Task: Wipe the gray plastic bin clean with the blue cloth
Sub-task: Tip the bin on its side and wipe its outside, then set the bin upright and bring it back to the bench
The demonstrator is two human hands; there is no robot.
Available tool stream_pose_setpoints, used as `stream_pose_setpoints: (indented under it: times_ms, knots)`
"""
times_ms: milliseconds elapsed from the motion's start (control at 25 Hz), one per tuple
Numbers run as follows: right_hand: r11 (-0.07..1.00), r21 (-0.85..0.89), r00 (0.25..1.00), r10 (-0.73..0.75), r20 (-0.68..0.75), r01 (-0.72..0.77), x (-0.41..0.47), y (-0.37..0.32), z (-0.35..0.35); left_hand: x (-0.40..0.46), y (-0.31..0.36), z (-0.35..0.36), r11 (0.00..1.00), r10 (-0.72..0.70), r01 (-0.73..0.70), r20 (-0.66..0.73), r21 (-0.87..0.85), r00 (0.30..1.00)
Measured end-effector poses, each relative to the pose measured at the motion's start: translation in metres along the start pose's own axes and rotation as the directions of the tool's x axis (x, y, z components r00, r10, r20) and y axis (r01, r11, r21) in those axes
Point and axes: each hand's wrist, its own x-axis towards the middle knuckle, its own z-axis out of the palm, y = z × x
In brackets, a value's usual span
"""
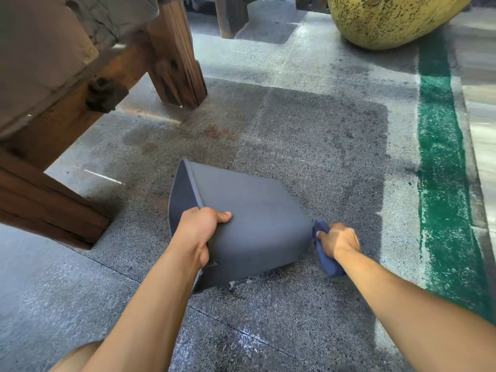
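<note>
The gray plastic bin lies tipped on its side on the speckled floor, so its inside is mostly hidden. The left hand grips its rim, thumb on top, fingers tucked out of sight inside. The right hand squeezes the blue cloth against the bin's right end. Wooden legs stand nearby.

Bare floor open ahead & right of bin. Wooden bench legs crowd the left side; speckled yellow pot blocks far right, well apart.
</note>
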Motion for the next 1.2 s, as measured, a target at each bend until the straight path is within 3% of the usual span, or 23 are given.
stream_pose_setpoints:
  times_ms: [200, 400, 480, 640, 760, 880, 1000, 1200]
  knots:
    - [1.000, 0.008, 0.999, -0.001, -0.038, 0.002, -0.016, 0.010, -0.010, -0.010, 0.002, 0.001, 0.988, 0.091, -0.089, -0.010, 0.124, 0.996]
    - [0.992, 0.039, 0.993, -0.119, -0.006, 0.119, -0.038, -0.001, -0.015, -0.021, -0.006, -0.013, 0.917, 0.166, -0.170, 0.042, 0.362, 0.985]
    - [0.979, 0.094, 0.983, -0.182, 0.004, 0.180, -0.043, -0.012, -0.027, -0.026, -0.012, -0.020, 0.815, 0.235, -0.249, 0.094, 0.523, 0.967]
    - [0.950, 0.218, 0.974, -0.228, -0.002, 0.223, -0.051, -0.027, -0.043, -0.036, -0.029, -0.041, 0.459, 0.287, -0.314, 0.195, 0.831, 0.938]
    - [0.934, 0.268, 0.969, -0.246, -0.002, 0.238, -0.056, -0.030, -0.047, -0.043, -0.046, -0.052, 0.221, 0.317, -0.319, 0.241, 0.922, 0.917]
    - [0.917, 0.303, 0.959, -0.282, 0.028, 0.260, -0.064, -0.032, -0.050, -0.050, -0.067, -0.060, 0.069, 0.312, -0.332, 0.295, 0.941, 0.903]
    - [0.885, 0.375, 0.948, -0.315, 0.044, 0.276, -0.065, -0.037, -0.046, -0.054, -0.081, -0.064, -0.033, 0.271, -0.335, 0.331, 0.942, 0.904]
    - [0.791, 0.527, 0.926, -0.377, 0.019, 0.312, -0.080, -0.053, -0.048, -0.056, -0.082, -0.060, 0.019, 0.254, -0.332, 0.317, 0.943, 0.914]
